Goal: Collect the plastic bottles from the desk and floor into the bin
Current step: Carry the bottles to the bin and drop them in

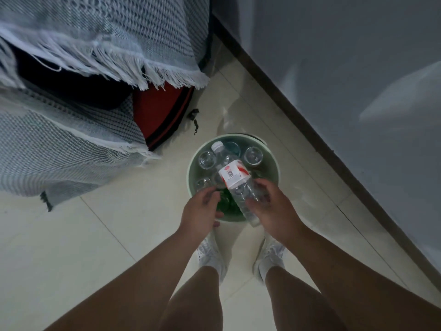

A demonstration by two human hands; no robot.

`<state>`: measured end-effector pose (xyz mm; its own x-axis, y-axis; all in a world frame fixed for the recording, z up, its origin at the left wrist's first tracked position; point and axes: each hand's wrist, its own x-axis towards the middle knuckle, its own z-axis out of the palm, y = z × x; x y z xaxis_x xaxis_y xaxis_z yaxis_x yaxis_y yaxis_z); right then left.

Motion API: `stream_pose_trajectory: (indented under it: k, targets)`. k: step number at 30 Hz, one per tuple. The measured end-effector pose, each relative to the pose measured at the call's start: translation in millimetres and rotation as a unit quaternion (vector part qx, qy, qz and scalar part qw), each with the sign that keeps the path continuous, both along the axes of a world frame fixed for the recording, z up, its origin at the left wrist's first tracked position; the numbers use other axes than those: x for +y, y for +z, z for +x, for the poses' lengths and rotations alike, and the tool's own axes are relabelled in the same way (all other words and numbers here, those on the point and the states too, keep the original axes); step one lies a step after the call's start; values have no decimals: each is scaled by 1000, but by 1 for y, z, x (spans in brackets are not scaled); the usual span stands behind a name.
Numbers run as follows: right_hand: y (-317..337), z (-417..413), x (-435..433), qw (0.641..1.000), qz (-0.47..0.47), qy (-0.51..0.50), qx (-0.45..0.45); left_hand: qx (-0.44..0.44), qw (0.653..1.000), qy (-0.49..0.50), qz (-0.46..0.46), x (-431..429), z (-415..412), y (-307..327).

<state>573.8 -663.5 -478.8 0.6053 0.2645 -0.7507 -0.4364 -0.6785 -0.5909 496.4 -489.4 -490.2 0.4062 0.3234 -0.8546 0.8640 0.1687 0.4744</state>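
Standing right over the bin (267,177), the person's got a clear plastic bottle (235,175) with a white and red label held in the right grip (272,206). Fingers are curled round the lower half of it, the base end poking out toward their body. The bottle's tilted, its white cap pointing away from that grip and down over the bin's opening, so it's above the bin and not lying in it. The left grip (202,209) is just beside the right one, on the other side of the bottle, hovering at the near rim. Its fingers are loosely curled with nothing in them as far as I can see, and it's not touching the bottle. Just beyond both grips, inside the bin, there are several more clear bottles (207,160) standing on end, so you see them as round circles. Something dark green sits in the bin right under the left grip, can't tell what. Below the grips are a pair of white shoes (210,254) on the pale tiled floor (119,235). Farther out past the left grip is a woven fringed blanket (95,44) draped over something, with a red bit (162,111) showing under it.
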Motion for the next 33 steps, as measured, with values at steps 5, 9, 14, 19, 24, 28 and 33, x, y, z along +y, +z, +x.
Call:
stream_pose_trajectory:
  k: [5,9,14,19,24,28,33]
  targets:
    - [-25,13,16,991,-70,96,-62,10,999,-12,-52,-2,4,-4]
    - [-42,19,14,977,-149,135,-70,14,997,-42,-61,-7,8,-14]
    - [-41,21,11,972,-153,166,-69,25,993,-89,-74,-17,7,-20]
    - [-40,26,19,963,-172,192,-75,35,989,-107,-100,-30,3,-23]
    - [-27,29,18,964,-164,196,-77,64,992,-78,-76,-29,3,-17]
    - [-5,29,9,959,-182,202,-82,68,995,-19,-68,-17,2,10]
    - [39,22,-6,976,-171,136,-6,69,997,6,-42,6,0,67]
